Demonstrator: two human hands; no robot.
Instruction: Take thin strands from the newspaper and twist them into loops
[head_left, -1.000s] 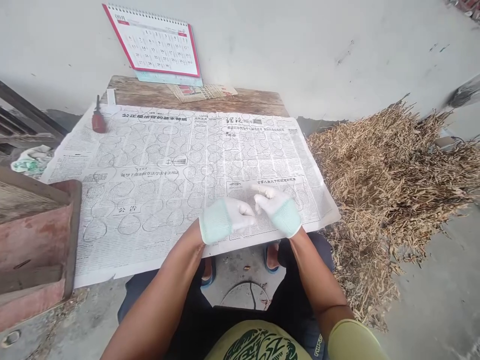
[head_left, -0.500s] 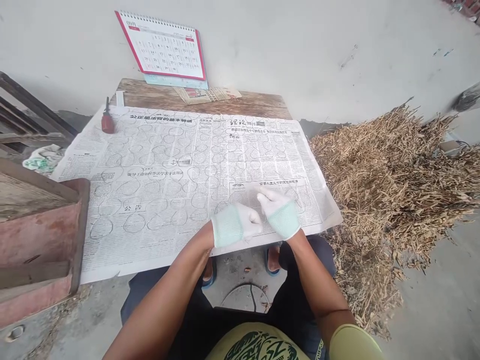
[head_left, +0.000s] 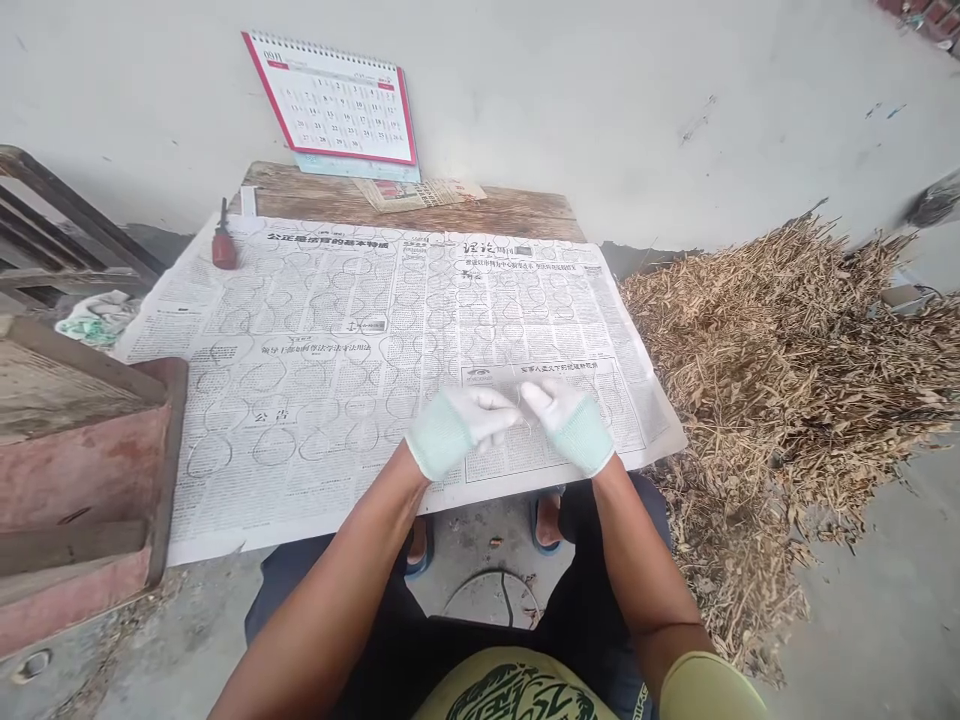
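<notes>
Both my hands wear white knit gloves with pale green cuffs. My left hand (head_left: 456, 428) and my right hand (head_left: 571, 422) meet fingertip to fingertip just above the near right part of a large newspaper (head_left: 315, 340) spread over a wooden table (head_left: 517, 208). The fingers of each hand are bunched together and point at the other hand. Whether anything lies between the fingertips is too small to make out.
A red-handled tool (head_left: 223, 244) lies on the paper's far left corner. A desk calendar (head_left: 334, 105) leans on the wall behind. A heap of dry stalks and pods (head_left: 780, 340) lies on the ground to the right, and a reddish wooden box (head_left: 82, 480) stands on the left.
My hands have stayed together over the same spot; the left wrist has turned a little and its fingers reach further toward the right hand. The view has shifted slightly.
</notes>
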